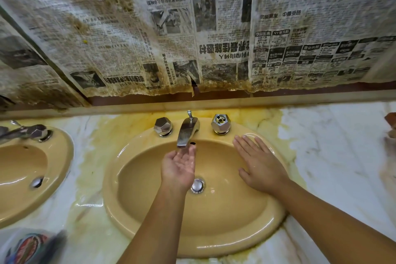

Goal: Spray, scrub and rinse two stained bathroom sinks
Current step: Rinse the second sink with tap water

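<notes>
A tan oval sink (246,233) fills the middle of the view, set in a yellow-stained marble counter (332,156). My left hand (179,167) is cupped palm up under the chrome spout (186,133), wet, holding nothing. My right hand (260,164) lies flat, fingers straight, on the sink's right rim just below the right faceted knob (220,123). The left knob (163,126) sits left of the spout. The drain (197,185) shows between my wrists. A second tan sink (62,156) sits at the left edge.
Stained newspaper (214,38) covers the wall above the backsplash. A blurred labelled container (27,246) stands at the bottom left corner of the counter. A brownish object (391,122) peeks in at the right edge. The second sink has its own chrome tap (32,132).
</notes>
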### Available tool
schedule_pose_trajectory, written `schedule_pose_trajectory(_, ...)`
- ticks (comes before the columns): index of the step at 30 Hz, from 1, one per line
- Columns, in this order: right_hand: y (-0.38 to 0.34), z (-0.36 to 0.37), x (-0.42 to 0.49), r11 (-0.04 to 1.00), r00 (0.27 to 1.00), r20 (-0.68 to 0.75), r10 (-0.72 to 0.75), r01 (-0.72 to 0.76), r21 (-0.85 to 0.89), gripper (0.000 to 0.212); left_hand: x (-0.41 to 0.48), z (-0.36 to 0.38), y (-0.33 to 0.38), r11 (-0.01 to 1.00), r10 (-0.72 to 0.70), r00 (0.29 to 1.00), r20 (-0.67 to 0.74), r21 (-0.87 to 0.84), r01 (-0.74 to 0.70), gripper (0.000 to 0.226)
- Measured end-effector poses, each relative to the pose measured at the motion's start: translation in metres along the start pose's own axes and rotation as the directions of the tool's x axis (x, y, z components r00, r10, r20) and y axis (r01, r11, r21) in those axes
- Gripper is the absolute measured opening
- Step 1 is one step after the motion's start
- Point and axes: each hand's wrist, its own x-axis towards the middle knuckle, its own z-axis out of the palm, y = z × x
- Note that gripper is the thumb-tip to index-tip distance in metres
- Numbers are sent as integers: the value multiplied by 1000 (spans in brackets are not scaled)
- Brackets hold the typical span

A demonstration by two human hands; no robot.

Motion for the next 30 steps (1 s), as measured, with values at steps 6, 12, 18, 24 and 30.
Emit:
schedule_pose_trajectory(6, 0, -2, 1, 1000, 1000, 7, 6, -6, 27, 86, -11, -5, 16, 956, -161, 985, -67, 237, 173, 26)
schedule_pose_trajectory(12, -1, -4, 0, 999, 1000, 1, 11, -11, 38, 88, -33, 54, -25, 915, -245, 957, 157, 364, 175, 37)
schedule_pose_trajectory(18, -1, -5, -3, 999, 1000, -2, 7, -7, 34, 86, 5, 128, -34, 753, 41, 979, 200, 638, -162, 39)
schedule_pose_trajectory(24, 0, -4, -1, 1000, 1000, -21, 7, -7, 28, 85, 5, 103, -16, 520, 423, 887, 182, 753, -403, 32)
schedule_pose_trajectory(30, -1, -3, 0, 1000, 1000, 11, 13, -13, -4, 88, -14, 22, 0, 522, 706, 707, -45, 707, -477, 29)
